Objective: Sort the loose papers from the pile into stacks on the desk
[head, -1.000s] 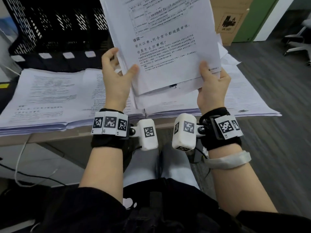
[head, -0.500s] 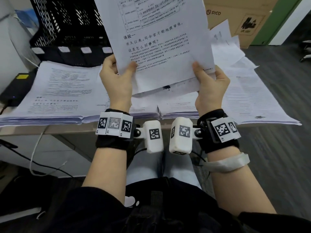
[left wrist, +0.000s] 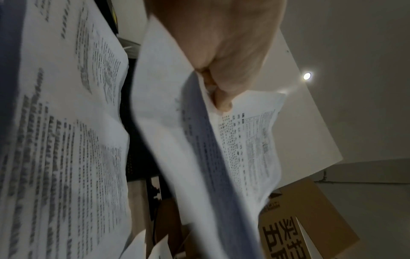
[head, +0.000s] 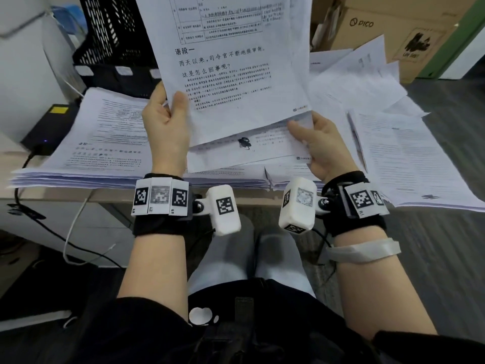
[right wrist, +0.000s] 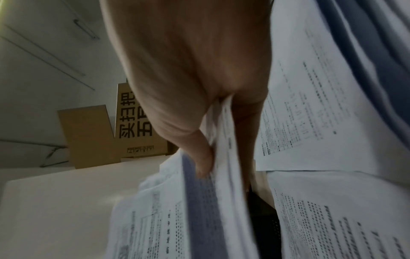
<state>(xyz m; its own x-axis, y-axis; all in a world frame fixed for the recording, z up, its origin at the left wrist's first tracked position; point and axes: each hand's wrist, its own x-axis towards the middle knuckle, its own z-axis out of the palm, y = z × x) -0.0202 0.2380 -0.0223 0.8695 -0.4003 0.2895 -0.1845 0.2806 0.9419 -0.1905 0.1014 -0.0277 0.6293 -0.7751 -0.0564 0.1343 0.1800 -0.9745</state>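
I hold a sheaf of printed papers up over the desk edge. My left hand (head: 168,122) pinches the top sheet (head: 236,64) at its lower left corner, thumb on the printed face; the left wrist view shows the same hand (left wrist: 221,98) and top sheet (left wrist: 250,143). My right hand (head: 317,145) grips the lower right corner of the sheets behind (head: 252,153), which now sit lower than the top sheet. In the right wrist view that hand (right wrist: 206,163) has its fingers either side of the sheets (right wrist: 224,201). A thick stack (head: 99,143) lies on the desk at left, loose papers (head: 409,158) at right.
A black mesh file tray (head: 112,40) stands behind the left stack. Cardboard boxes (head: 393,32) stand at the back right. A black device (head: 49,127) with a yellow label sits at the desk's left end. Cables (head: 70,232) hang below the desk edge (head: 105,195).
The top sheet has slid up and left with my left hand, apart from the sheets behind it. My right hand dropped slightly and now holds only the rear sheets.
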